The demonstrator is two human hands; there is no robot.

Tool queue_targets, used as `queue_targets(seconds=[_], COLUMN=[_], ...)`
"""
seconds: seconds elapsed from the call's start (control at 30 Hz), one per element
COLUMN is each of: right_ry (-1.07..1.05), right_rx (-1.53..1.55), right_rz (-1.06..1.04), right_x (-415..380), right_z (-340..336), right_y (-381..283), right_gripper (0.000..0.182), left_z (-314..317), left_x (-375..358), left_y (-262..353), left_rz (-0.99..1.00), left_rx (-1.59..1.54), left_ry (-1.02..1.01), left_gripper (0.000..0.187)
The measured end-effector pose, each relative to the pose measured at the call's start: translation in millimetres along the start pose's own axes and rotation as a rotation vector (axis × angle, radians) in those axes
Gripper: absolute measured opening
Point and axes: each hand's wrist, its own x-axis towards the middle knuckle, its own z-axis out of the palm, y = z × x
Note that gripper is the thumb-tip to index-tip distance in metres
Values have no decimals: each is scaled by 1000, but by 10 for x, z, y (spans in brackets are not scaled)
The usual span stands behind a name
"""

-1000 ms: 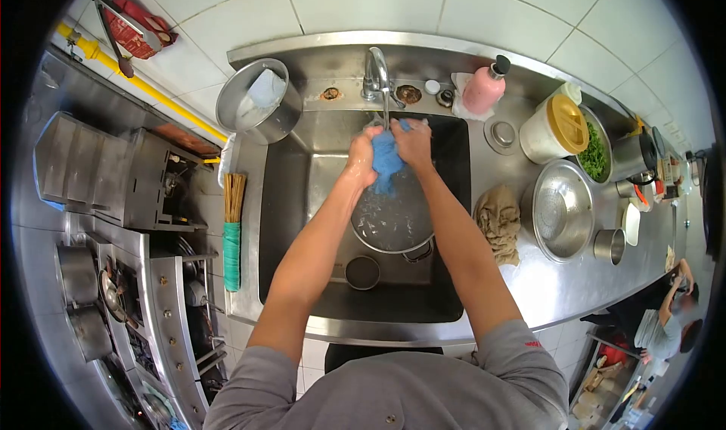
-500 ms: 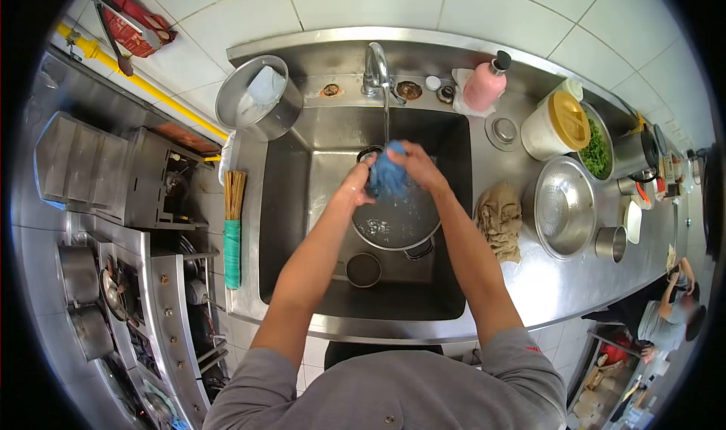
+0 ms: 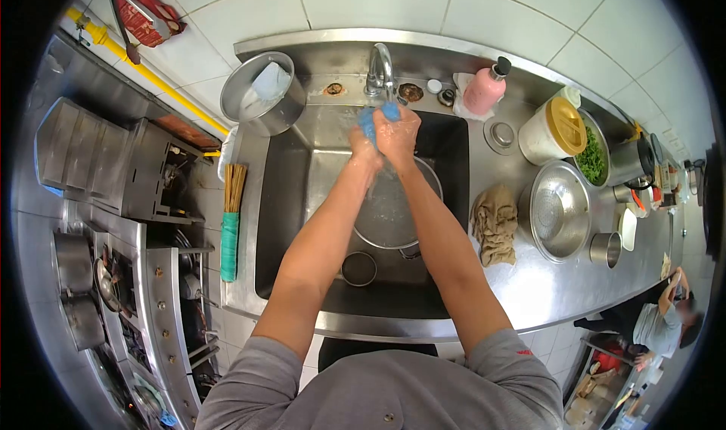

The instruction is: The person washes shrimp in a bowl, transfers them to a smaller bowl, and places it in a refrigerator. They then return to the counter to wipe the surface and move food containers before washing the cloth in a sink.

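Observation:
Beneath the running faucet (image 3: 383, 68), a blue cloth (image 3: 368, 124) is squeezed between both hands. My left hand (image 3: 365, 144) grips it from the left side, and my right hand (image 3: 398, 133) is wrapped round it on the right, the two pressed together. Water runs over the fingers. Below them a round metal pan (image 3: 389, 214) with water in it sits in the sink (image 3: 302, 282). A small round strainer or cup (image 3: 358, 269) lies on the sink floor in front of the pan.
On the left stand a large pot (image 3: 291, 106) and a green-wrapped bundle of sticks (image 3: 230, 241). To the right are a pink bottle (image 3: 484, 90), a brown cloth (image 3: 495, 226), a metal colander (image 3: 558, 211) and a yellow-lidded tub (image 3: 541, 139). Another person (image 3: 658, 328) is at far right.
Both hands have moved up and away from the pan to the faucet with the blue cloth, which is now bunched tighter between them. More of the pan shows.

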Motion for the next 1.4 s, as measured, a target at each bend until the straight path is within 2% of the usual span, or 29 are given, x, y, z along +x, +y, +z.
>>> queue_targets(seconds=[0.03, 0.13, 0.17, 0.23, 0.33, 0.37, 0.43, 0.5, 0.53, 0.57, 0.6, 0.67, 0.7, 0.77, 0.8, 0.87, 0.97, 1.0, 1.07, 1.1, 1.2, 1.23, 1.33, 1.37, 1.4], right_ry=[11, -13, -31, -20, -6, 0, -30, -133, -190, -247, -303, -293, -286, -353, -389, -169, -340, -366, -420, -396, -287, -228, -25, -60, -93], right_rx=[-39, -122, -146, -117, -8, 43, 21, 96, 88, 81, 76, -80, -160, -244, -286, -275, -181, -139, -55, -31, 398, 350, 176, 148, 342], right_rz=[0, -33, -48, 55, 282, 372, 98, 215, 357, 501, 643, 569, 530, 433, 387, -42, -175, -141, -73, -118, 269, 250, 353, 403, 499], right_x=[11, 47, 43, 7, -105, -189, -629, -977, -1026, -1070, -1057, -836, -700, -384, -258, -137, -8, 8, 16, 42, 135, 162, 134, 139, 129], right_z=[-6, -87, -135, -191, -285, -305, -306, -360, -476, -617, -705, -773, -772, -773, -734, -501, -371, -332, -267, -250, -214, -225, -117, -119, -134], right_y=[55, 247, 314, 429, 771, 955, 1467, 2028, 1928, 1740, 1609, 1574, 1563, 1064, 831, 624, 14, -138, -329, -306, -69, 146, 358, 359, 363], right_gripper=[20, 19, 18, 20, 22, 23, 20, 33, 35, 37, 40, 36, 34, 28, 26, 21, 25, 25, 26, 26, 31, 39, 41, 47, 41], left_z=[12, 26, 44, 92, 310, 292, 202, 238, 251, 91, 2, -164, -254, -459, -466, -336, 173, 240, 108, 31, 85, 179, 357, 356, 358], left_x=[-19, -62, -97, -175, -404, -372, -221, -205, -155, -12, 1, -20, -39, -50, -63, -204, -493, -517, -330, -215, -135, -161, -256, -275, -285], left_y=[-30, -72, -99, -101, 23, 14, 81, 302, 441, 480, 562, 668, 674, 600, 584, 601, 635, 647, 552, 501, 509, 530, 493, 494, 499], left_rz=[75, 116, 144, 203, 179, 212, 284, 171, 122, 208, 162, 65, 34, -34, -167, -432, -518, -542, -445, -391, -296, -288, -287, -298, -310], left_rx=[116, 188, 310, 558, 668, 737, 883, 808, 768, 998, 1076, 1223, 1174, 1068, 1027, 937, 607, 470, 102, -79, -86, -93, -61, -79, -96], left_ry=[40, 122, 165, 247, 146, 54, -129, -171, -192, -184, -87, 109, 154, 246, 249, 258, 277, 277, 47, -68, 12, 42, 65, 34, 1], left_gripper=[18, 8, 9, 14, 25, 24, 24, 16, 13, 18, 22, 32, 40, 55, 60, 72, 63, 59, 51, 48, 33, 32, 34, 35, 36])
